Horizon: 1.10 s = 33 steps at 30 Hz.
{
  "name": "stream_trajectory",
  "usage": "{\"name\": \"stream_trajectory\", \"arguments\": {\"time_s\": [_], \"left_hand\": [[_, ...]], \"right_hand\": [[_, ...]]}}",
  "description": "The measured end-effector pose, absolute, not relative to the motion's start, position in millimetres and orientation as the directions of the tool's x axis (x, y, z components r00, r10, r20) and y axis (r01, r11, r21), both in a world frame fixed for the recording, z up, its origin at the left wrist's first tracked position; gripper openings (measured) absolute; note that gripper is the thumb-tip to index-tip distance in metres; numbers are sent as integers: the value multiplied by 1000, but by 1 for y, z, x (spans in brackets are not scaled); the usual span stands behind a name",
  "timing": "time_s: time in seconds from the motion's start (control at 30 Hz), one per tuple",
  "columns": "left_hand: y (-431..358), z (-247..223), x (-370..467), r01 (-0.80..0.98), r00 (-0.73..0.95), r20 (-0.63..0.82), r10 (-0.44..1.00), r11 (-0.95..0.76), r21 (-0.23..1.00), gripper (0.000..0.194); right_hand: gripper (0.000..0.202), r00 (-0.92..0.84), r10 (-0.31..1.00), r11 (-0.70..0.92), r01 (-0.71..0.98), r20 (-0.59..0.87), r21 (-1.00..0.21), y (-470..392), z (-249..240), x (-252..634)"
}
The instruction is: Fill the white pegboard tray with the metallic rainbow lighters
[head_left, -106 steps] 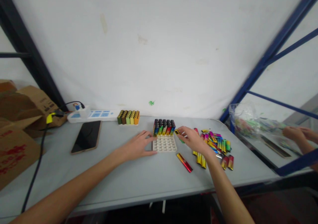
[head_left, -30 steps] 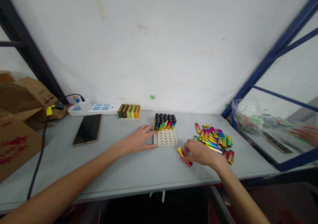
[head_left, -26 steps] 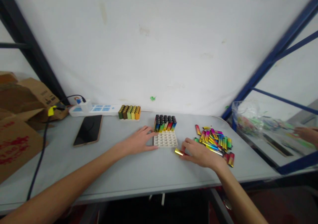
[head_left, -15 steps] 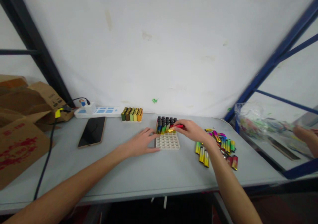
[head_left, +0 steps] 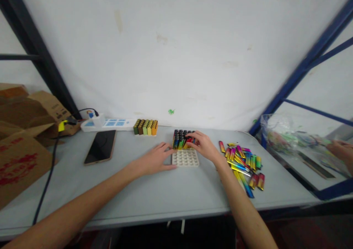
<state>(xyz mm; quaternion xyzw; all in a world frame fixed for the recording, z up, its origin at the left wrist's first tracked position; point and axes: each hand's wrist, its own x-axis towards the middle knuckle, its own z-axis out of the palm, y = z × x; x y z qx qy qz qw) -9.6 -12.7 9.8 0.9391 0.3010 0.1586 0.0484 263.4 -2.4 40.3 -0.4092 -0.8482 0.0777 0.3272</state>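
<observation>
A white tray [head_left: 185, 159] with rows of small holes lies on the table. Its far rows hold several shiny, lighter-shaped cases [head_left: 180, 138] with black tops, standing upright. My left hand [head_left: 156, 159] rests at the tray's left edge, fingers spread and holding nothing. My right hand [head_left: 204, 146] reaches over the tray's right side. Its thumb and fingers close on a red lighter-shaped case [head_left: 189, 140] at the front of the filled rows; the fingers partly cover it. To the right, a loose pile of metallic coloured cases [head_left: 242, 157] lies on the table.
A second block of green, brown and orange cases [head_left: 145, 127] stands near the wall. Left of it are a power strip [head_left: 117, 123], a phone [head_left: 100, 146], a black cable [head_left: 51, 179] and cardboard boxes [head_left: 24, 160]. Beyond the blue frame [head_left: 292, 72], another person's hand [head_left: 340, 150] shows.
My right hand has moved slightly left and brought the red case from lying tilted to more upright among the filled rows. My left hand stays at the tray's edge.
</observation>
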Motion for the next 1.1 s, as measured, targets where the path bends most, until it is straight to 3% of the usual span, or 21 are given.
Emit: {"name": "stream_trajectory", "arguments": {"time_s": [0.3, 0.77, 1.1], "left_hand": [[-11, 8, -10, 539, 765, 295, 573, -820, 195, 57], [-10, 8, -10, 550, 765, 270, 585, -811, 199, 56], [-12, 10, -10, 554, 758, 285, 586, -810, 190, 54]], "right_hand": [[30, -440, 715, 677, 631, 544, -380, -7, 32, 259], [19, -430, 720, 684, 570, 545, -454, -9, 37, 262], [29, -359, 721, 639, 675, 593, -368, -7, 36, 263]]}}
